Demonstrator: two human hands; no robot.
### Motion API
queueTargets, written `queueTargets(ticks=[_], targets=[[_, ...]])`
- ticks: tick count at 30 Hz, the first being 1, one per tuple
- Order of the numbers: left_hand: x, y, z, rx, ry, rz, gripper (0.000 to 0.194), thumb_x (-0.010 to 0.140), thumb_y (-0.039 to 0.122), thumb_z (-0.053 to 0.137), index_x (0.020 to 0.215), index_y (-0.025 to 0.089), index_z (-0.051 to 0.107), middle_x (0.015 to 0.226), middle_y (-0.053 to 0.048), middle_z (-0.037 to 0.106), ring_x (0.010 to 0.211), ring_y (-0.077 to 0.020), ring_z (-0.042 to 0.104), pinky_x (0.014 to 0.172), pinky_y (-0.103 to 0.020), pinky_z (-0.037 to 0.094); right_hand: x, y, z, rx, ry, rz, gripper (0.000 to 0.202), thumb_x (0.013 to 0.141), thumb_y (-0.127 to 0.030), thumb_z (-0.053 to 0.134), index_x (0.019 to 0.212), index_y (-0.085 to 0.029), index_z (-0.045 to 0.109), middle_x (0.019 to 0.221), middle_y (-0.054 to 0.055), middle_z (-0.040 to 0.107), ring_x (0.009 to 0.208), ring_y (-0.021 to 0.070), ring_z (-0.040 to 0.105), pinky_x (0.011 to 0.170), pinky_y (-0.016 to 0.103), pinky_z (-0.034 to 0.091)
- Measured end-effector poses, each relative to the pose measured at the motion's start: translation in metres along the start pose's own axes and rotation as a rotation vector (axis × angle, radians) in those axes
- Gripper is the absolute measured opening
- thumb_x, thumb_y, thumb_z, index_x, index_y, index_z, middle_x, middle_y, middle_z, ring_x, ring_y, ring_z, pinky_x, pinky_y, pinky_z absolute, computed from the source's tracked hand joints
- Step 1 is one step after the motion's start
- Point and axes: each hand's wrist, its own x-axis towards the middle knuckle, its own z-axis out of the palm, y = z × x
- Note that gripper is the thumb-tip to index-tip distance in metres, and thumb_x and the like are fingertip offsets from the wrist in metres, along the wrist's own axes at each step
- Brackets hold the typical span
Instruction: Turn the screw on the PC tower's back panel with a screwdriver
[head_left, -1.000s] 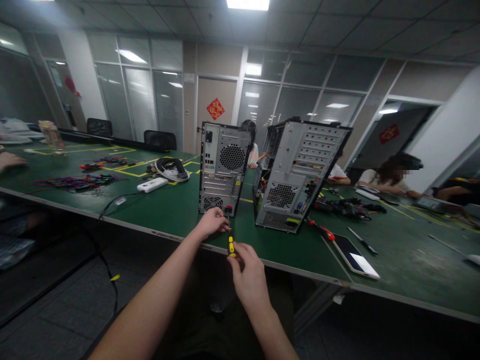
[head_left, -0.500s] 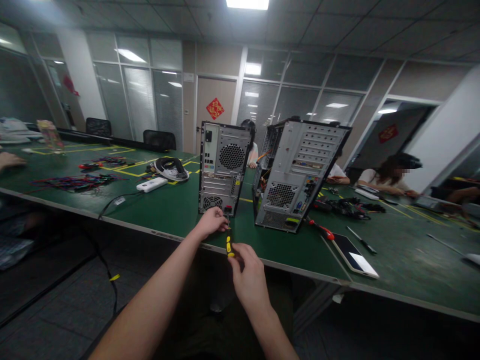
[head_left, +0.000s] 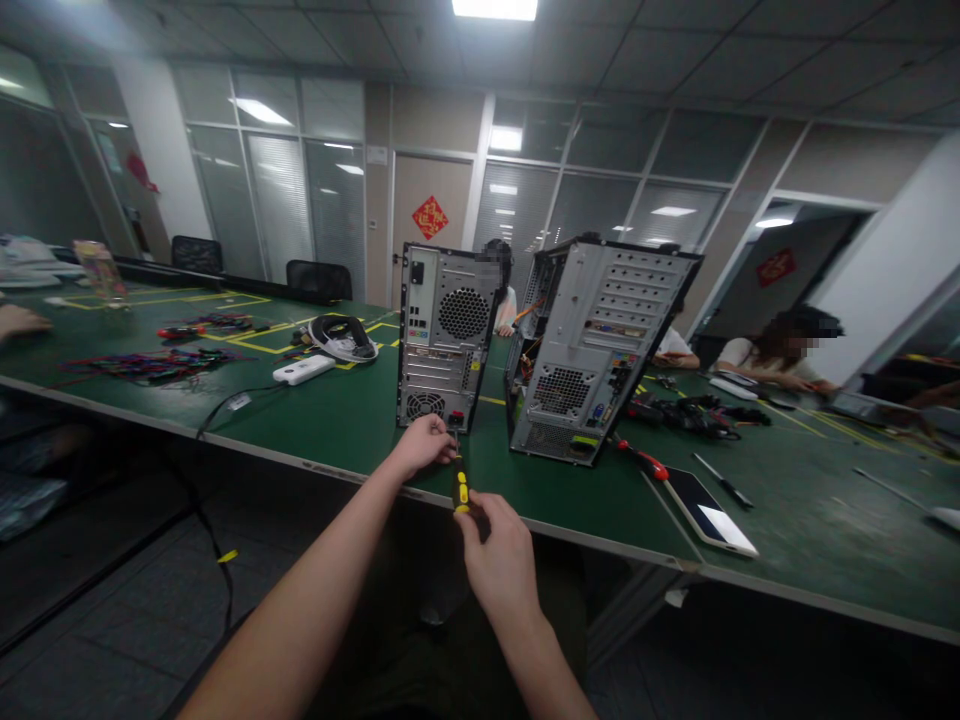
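Two computer cases stand upright on the green table, their rear panels facing me: a narrower case (head_left: 446,330) and a larger, tilted-looking one (head_left: 600,350) to its right. My right hand (head_left: 499,545) grips the handle end of a black and yellow screwdriver (head_left: 460,487), which points up at the lower right corner of the narrower case. Around the thin shaft near its tip, my left hand (head_left: 427,445) is closed with fingers pinched together. The tip itself and whatever it touches are too small to make out.
Right of the cases lie a red-handled tool (head_left: 651,464), a phone (head_left: 711,510), another screwdriver (head_left: 724,480) and black cables (head_left: 694,415). To the left are a white power strip (head_left: 304,370), coiled cable (head_left: 341,338) and thin wires (head_left: 157,365). People sit across the table.
The screwdriver handle has turned, with its yellow patches now facing differently. My right hand has shifted slightly around its end; my left hand stays in place.
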Motion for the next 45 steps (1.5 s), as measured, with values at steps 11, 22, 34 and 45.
queueTargets(ticks=[11,22,34,45], targets=[[-0.0021,0.0025,0.0016,0.005,0.010,-0.013,0.025,0.083,-0.001,0.059,0.082,0.018,0.044,0.073,-0.004,0.072,0.056,-0.0134,0.071,0.052,-0.020,0.053,0.0014,-0.0018,-0.0031,-0.013,0.038,-0.064,0.032,0.091,-0.009,0.056,0.116,-0.020,0.072,0.111,0.010,0.069,0.102,0.0241,0.065,0.093,0.037,0.053],[-0.0011,0.0009,0.0009,-0.018,0.002,-0.012,0.026,0.084,0.000,0.061,0.084,0.019,0.043,0.075,-0.005,0.073,0.058,-0.0154,0.072,0.051,-0.020,0.053,0.0012,-0.0017,-0.0032,0.008,0.042,-0.068,0.036,0.094,-0.007,0.049,0.120,-0.019,0.071,0.112,0.010,0.066,0.103,0.0236,0.064,0.093,0.036,0.053],[-0.0033,0.0042,0.0018,-0.013,0.002,-0.008,0.025,0.084,-0.003,0.057,0.083,0.018,0.043,0.072,-0.003,0.071,0.054,-0.0128,0.070,0.049,-0.018,0.052,0.0005,0.0010,0.0009,-0.047,0.021,0.001,0.016,0.092,-0.018,0.065,0.107,-0.018,0.071,0.100,0.008,0.072,0.095,0.0254,0.067,0.087,0.037,0.052],[-0.0044,0.0061,0.0034,-0.013,0.002,-0.031,0.026,0.086,-0.005,0.053,0.083,0.019,0.041,0.074,-0.004,0.072,0.055,-0.0136,0.072,0.048,-0.017,0.050,0.0004,-0.0006,-0.0043,-0.048,0.055,-0.044,0.038,0.093,-0.007,0.049,0.122,-0.018,0.070,0.114,0.011,0.065,0.103,0.0242,0.063,0.092,0.036,0.052]])
